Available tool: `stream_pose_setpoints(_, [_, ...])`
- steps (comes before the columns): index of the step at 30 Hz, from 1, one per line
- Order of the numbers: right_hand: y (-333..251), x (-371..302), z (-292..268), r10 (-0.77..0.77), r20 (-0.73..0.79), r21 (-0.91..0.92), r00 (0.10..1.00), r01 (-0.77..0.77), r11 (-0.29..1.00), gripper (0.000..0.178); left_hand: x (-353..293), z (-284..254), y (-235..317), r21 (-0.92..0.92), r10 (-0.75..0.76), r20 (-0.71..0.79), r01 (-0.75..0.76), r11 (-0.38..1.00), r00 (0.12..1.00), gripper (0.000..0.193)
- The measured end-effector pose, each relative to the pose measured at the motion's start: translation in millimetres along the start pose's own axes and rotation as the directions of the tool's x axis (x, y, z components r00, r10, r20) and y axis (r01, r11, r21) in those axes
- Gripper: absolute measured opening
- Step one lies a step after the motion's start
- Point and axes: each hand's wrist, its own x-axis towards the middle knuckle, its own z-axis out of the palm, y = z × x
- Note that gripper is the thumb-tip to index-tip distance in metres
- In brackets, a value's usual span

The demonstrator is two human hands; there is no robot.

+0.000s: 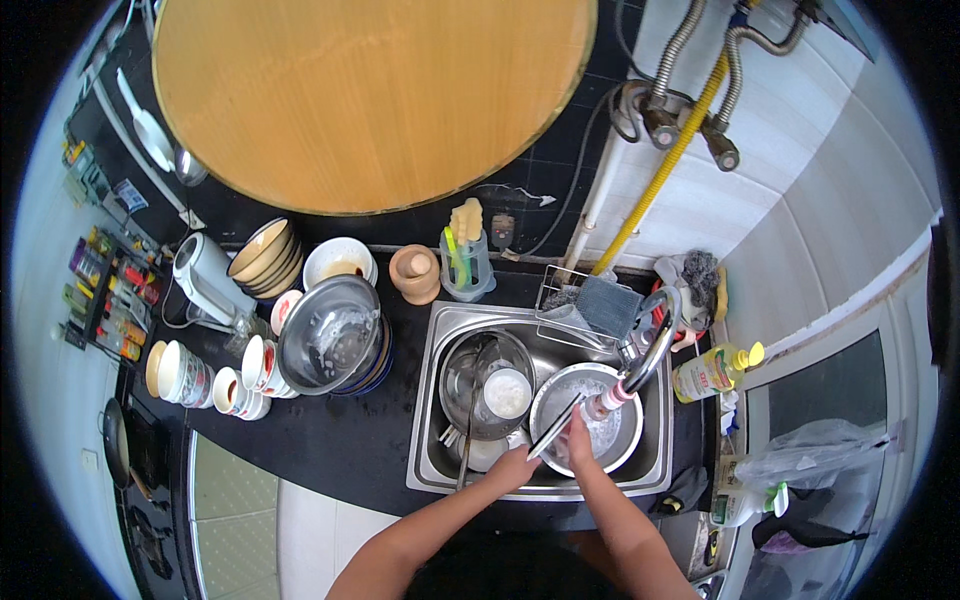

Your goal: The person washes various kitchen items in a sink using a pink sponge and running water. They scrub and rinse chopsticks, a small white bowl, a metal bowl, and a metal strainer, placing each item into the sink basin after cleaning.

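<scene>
My left hand (515, 467) is closed round the lower end of a long, thin, pale utensil (556, 426); its exact kind is too small to make out. My right hand (579, 441) is closed against the same utensil farther up, with its fingers partly hidden. Both hands are over the near left rim of a steel basin (636, 428) in the right side of the sink. Just above the basin is the end of the tap (650, 362). Foamy water shows inside the basin. To the left, a pot (452, 372) holds a white bowl (507, 393).
A long dark handle (467, 440) leans across the sink's left side (424, 420). Left on the counter are a large steel bowl (312, 365), stacked cups (183, 378) and a wooden mortar (415, 285). A wire rack (548, 290) and a yellow soap bottle (705, 374) flank the tap.
</scene>
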Motion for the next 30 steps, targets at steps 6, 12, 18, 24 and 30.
stream_pose_setpoints(6, [-15,-2,29,0.314,0.032,0.261,0.949,-0.312,0.914,0.011,4,17,6,-0.001,0.076,0.012,-0.076,0.997,0.997,0.042])
stream_pose_setpoints(12, [-50,15,18,0.226,0.105,-0.146,0.969,-0.209,0.967,0.023,-31,-47,5,-0.168,0.099,-0.444,-0.191,0.967,0.890,0.019])
stream_pose_setpoints(18, [-66,26,10,0.200,0.177,-0.288,0.964,-0.144,0.947,0.026,-23,-64,-92,-0.001,-0.045,-0.710,0.063,0.998,0.703,0.020])
stream_pose_setpoints(24, [-69,18,11,0.171,0.188,-0.357,0.967,-0.095,0.929,0.024,29,-26,-139,0.077,-0.218,-0.512,0.297,0.952,0.831,0.049])
stream_pose_setpoints(30, [-58,6,2,0.239,0.184,-0.393,0.953,-0.152,0.907,0.019,57,-26,-160,0.252,-0.106,-0.435,0.234,0.939,0.894,0.060])
